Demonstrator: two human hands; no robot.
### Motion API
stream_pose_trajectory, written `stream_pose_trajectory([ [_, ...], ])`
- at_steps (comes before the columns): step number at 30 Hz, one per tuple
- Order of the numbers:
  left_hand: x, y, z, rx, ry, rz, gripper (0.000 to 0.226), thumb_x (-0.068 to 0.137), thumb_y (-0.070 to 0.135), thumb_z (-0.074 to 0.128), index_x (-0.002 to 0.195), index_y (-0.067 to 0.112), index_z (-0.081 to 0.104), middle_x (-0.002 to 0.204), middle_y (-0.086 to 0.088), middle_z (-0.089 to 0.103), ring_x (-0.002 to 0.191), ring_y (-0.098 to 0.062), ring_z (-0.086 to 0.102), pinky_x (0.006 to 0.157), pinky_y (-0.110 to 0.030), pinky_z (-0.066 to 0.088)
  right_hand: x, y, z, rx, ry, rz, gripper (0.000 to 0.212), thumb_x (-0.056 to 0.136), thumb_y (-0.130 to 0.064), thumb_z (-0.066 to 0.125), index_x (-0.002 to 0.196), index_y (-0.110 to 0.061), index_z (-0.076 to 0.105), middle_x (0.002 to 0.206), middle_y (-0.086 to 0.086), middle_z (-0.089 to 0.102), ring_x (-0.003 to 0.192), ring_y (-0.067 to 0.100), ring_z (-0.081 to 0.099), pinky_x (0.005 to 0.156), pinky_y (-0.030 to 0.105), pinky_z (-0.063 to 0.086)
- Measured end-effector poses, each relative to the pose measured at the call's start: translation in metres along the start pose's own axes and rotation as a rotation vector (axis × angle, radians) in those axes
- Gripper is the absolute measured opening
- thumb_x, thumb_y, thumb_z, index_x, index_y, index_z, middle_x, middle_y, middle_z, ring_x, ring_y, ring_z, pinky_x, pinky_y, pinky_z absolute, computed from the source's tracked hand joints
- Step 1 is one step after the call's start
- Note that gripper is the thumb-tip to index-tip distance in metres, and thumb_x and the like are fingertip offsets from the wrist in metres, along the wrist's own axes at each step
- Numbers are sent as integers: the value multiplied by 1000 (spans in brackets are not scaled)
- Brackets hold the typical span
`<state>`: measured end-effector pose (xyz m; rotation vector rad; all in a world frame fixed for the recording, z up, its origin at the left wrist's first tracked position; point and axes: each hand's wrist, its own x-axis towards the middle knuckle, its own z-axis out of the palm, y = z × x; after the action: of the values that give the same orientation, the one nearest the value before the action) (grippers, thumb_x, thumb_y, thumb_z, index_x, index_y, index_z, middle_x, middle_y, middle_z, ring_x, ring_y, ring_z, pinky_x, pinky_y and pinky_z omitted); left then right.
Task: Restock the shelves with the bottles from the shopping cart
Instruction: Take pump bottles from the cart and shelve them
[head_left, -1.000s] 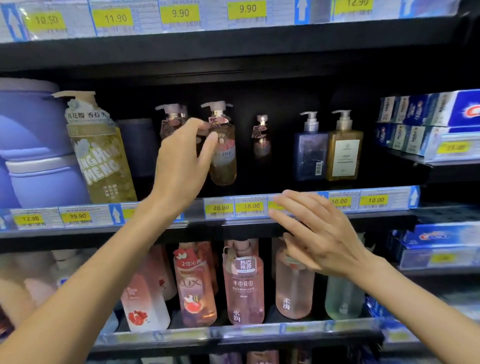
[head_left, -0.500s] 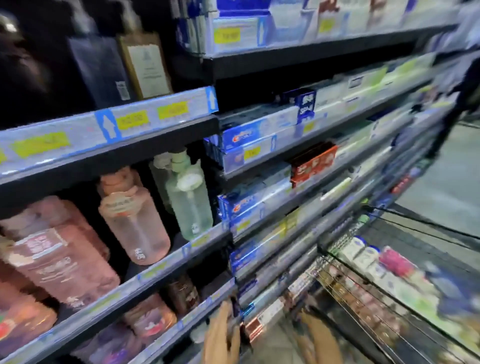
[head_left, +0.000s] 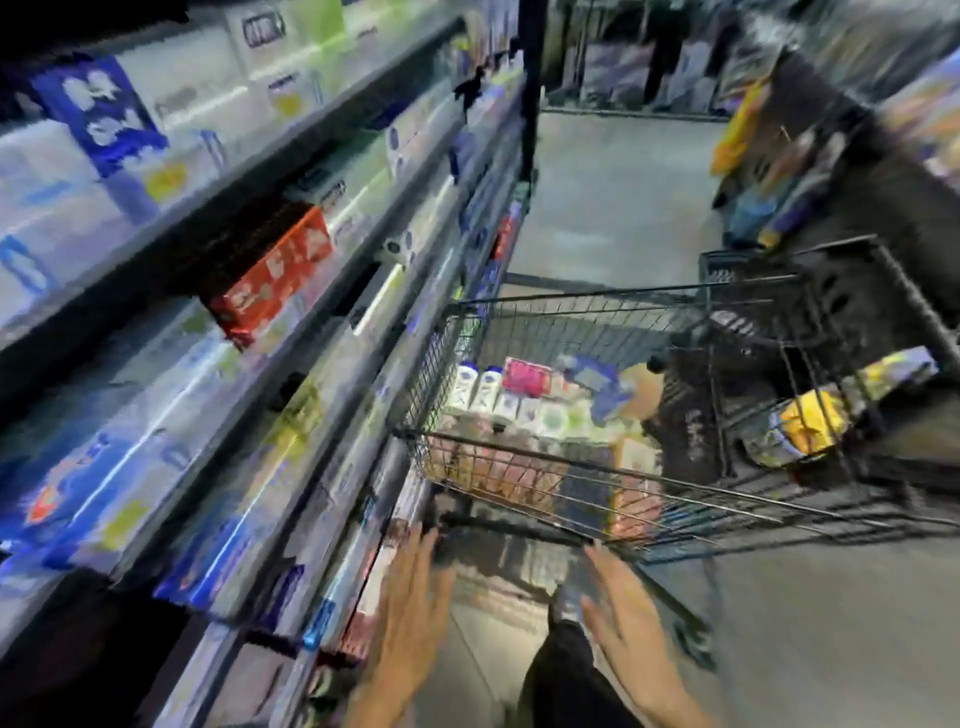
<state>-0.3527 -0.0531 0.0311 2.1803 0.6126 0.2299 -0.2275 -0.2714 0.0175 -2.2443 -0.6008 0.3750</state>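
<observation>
1. Bottles (head_left: 485, 387) lie flat in the cart (head_left: 597, 304), packed side by side in rows on its floor; their long axes seem to run away from us along the cart's length, white caps at the far end, though blur keeps us from being sure.
2. We see pink packs (head_left: 525, 378) and a blue pack (head_left: 597, 376) lying among them; a yellow pack (head_left: 808, 421) sits in the raised seat at the right end of the cart.
3. Cart's near wire wall (head_left: 571, 488) stands between our hands and the bottles; the cart is just beside the shelves (head_left: 311, 322) on our left, its long axis roughly along the aisle.
4. Our left hand (head_left: 410, 618) is low in view with fingers straight and spread, holding nothing; it is near the shelf edge and short of the cart.
5. Our right hand (head_left: 621, 618) is likewise flat, fingers apart, empty; its fingertips reach toward the cart's lower bar (head_left: 514, 530); we cannot tell whether they touch it.
6. Boxes fill the shelves, a red box (head_left: 275, 270) among them; all is smeared by motion.
</observation>
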Motion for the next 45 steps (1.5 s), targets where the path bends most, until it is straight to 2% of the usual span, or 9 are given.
stream_pose_trajectory([
  [5, 106, 71, 15, 209, 48, 242, 49, 95, 21, 49, 141, 14, 35, 151, -2, 19, 142, -24, 17, 114, -17, -2, 72, 4, -35, -48, -21, -140, 57, 94, -55, 35, 146, -32, 30, 156, -11, 23, 145, 5, 16, 116, 27, 14],
  [14, 231, 110, 97, 5, -130, 157, 78, 88, 73, 15, 147, 23, 18, 156, 6, 20, 145, -7, 16, 118, -25, 10, 193, 69, -119, 5, -35, -34, 56, 94, -58, 32, 146, -38, 25, 156, -11, 25, 145, 4, 19, 119, 37, 20],
  [21, 293, 127, 169, -57, -311, -22, 60, 92, 54, 32, 148, 40, 16, 153, 22, 16, 141, 0, 15, 114, -31, 13, 229, 107, -147, 144, 34, 211, 50, 97, -43, 40, 145, -34, 28, 148, -26, 25, 136, -16, 19, 116, 19, 19],
  [26, 345, 112, 237, 97, -482, -212, 49, 98, 29, 46, 144, 17, 38, 139, -15, 49, 125, -34, 48, 103, -50, 40, 254, 131, -142, 299, 135, 486, 61, 93, -62, 36, 146, -33, 30, 148, -21, 27, 137, -3, 26, 114, 23, 19],
  [28, 352, 103, 260, 158, -549, -118, 47, 100, 31, 42, 144, 15, 36, 139, -12, 50, 125, -31, 49, 101, -44, 42, 264, 141, -133, 333, 188, 555, 75, 87, -71, 35, 146, -26, 34, 146, -17, 32, 135, 1, 30, 110, 20, 21],
  [32, 368, 88, 305, 309, -567, -76, 38, 100, 34, 44, 128, 9, 50, 112, -9, 64, 104, -29, 61, 68, -20, 23, 280, 165, -105, 438, 302, 713, 46, 96, -28, 52, 139, -11, 48, 142, 5, 49, 132, 19, 45, 113, 38, 33],
  [37, 392, 55, 371, 103, -689, -284, 26, 99, 14, 46, 111, -8, 53, 112, -27, 57, 109, -39, 54, 86, -37, 37, 289, 201, -69, 437, 223, 906, 33, 100, -7, 46, 133, -9, 52, 130, 7, 57, 119, 20, 55, 95, 17, 44],
  [40, 402, 45, 395, -115, -691, -423, 16, 97, 15, 53, 110, 7, 50, 110, -20, 60, 103, -38, 59, 84, -39, 48, 284, 213, -52, 400, 193, 915, 33, 101, -16, 46, 133, -10, 52, 126, 10, 61, 116, 24, 58, 100, 40, 46],
  [45, 412, 30, 420, -190, -705, -451, 28, 94, 32, 56, 105, 6, 56, 101, -13, 66, 97, -33, 65, 79, -47, 55, 265, 225, -30, 260, 69, 1031, 35, 100, -29, 47, 131, -15, 52, 120, 7, 64, 112, 23, 60, 97, 41, 47],
])
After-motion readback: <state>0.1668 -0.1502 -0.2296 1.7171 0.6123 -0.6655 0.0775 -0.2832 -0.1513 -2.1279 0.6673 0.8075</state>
